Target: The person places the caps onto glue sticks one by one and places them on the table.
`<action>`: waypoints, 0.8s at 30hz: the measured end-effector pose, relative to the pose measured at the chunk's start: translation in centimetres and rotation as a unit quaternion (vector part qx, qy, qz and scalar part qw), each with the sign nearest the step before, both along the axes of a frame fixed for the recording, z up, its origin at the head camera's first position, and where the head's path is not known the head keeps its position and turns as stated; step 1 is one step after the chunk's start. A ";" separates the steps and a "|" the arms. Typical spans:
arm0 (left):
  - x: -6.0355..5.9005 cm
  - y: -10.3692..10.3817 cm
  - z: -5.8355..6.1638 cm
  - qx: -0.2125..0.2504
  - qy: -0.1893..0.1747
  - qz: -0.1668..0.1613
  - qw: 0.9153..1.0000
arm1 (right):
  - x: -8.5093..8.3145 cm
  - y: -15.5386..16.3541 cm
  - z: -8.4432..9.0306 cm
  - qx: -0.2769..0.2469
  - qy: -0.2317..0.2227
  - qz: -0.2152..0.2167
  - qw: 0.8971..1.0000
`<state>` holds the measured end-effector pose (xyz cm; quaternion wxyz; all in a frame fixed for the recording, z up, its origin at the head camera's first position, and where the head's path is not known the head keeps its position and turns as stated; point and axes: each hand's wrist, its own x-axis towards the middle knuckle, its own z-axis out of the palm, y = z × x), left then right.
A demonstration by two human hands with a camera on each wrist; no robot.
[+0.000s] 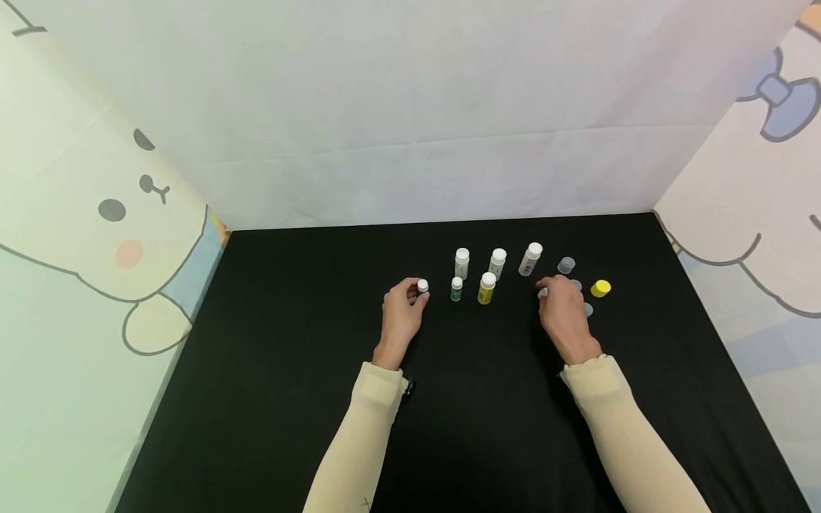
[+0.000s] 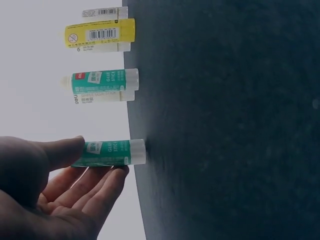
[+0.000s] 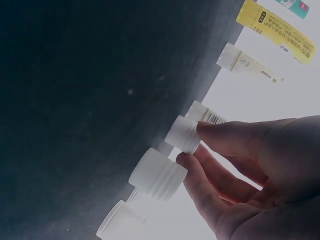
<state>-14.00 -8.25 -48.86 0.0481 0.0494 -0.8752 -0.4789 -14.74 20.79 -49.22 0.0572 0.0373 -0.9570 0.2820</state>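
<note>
My left hand (image 1: 415,295) grips a green glue stick (image 1: 422,286) that stands upright on the black table (image 1: 288,370). In the left wrist view the thumb and fingers (image 2: 107,182) close round this stick (image 2: 112,153). My right hand (image 1: 546,292) pinches a small white cap (image 3: 182,134) between thumb and index finger, just above the table. A larger ribbed white cap (image 3: 157,174) and another cap (image 3: 117,222) stand right beside it.
Between my hands stand a second green glue stick (image 1: 456,288) and a yellow one (image 1: 487,288), with three white sticks (image 1: 497,262) behind them. A clear cap (image 1: 566,265) and a yellow cap (image 1: 601,288) lie past my right hand. Cloth walls enclose the table.
</note>
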 end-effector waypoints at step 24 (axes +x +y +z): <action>2.3 -0.4 0.7 0.023 0.004 -0.006 1.000 | 1.7 -1.6 1.9 -0.044 0.024 -0.020 0.999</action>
